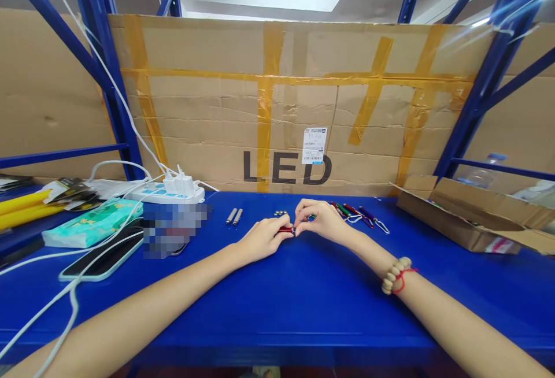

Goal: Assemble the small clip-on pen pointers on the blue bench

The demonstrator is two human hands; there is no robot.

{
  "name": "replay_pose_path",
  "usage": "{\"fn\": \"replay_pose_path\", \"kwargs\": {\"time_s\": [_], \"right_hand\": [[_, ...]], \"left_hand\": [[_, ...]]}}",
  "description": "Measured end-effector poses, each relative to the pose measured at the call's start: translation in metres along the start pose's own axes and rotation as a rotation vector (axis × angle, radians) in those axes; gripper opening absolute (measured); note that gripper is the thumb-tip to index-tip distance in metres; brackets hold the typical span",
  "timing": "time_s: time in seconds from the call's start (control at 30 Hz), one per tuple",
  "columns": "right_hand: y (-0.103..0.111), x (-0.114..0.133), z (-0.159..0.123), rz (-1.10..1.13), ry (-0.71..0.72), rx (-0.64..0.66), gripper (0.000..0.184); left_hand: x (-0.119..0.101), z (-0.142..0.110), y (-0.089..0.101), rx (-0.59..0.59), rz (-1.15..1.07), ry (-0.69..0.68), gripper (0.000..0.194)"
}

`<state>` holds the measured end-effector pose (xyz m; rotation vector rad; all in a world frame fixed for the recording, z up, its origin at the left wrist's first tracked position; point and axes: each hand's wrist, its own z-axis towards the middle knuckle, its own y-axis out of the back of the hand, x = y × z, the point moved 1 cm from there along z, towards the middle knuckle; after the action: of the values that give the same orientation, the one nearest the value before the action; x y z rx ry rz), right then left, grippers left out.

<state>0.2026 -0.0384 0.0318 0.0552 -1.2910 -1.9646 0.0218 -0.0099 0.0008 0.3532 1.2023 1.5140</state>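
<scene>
Near the middle of the blue table, my left hand [261, 240] is closed around a slim, shiny red metal tube [285, 229], most of which the fingers hide. My right hand [321, 219] meets it from the other side, thumb and fingertips pinched at the tube's right end. A small dark-and-silver piece [294, 232] shows there, too small to name. Just behind the hands lie several small silver round pieces [281, 213]. To the left, two short silver cylinders [235, 216] lie side by side. Several coloured metal tubes with carabiner clips [353, 214] are piled behind my right wrist.
An open cardboard box [459, 216] stands at the right. On the left are a phone [104, 258], a tissue pack [93, 223], a power strip [182, 193] and loose white cables [73, 303]. A large taped carton [208, 118] walls off the back.
</scene>
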Motion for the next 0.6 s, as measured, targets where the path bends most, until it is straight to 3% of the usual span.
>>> {"fn": "replay_pose_path", "kwargs": {"time_s": [0.6], "right_hand": [[-0.0017, 0.0088, 0.0002, -0.070, -0.046, -0.058, 0.011]], "left_hand": [[-0.0025, 0.0010, 0.0011, -0.091, 0.003, 0.091, 0.008]]}}
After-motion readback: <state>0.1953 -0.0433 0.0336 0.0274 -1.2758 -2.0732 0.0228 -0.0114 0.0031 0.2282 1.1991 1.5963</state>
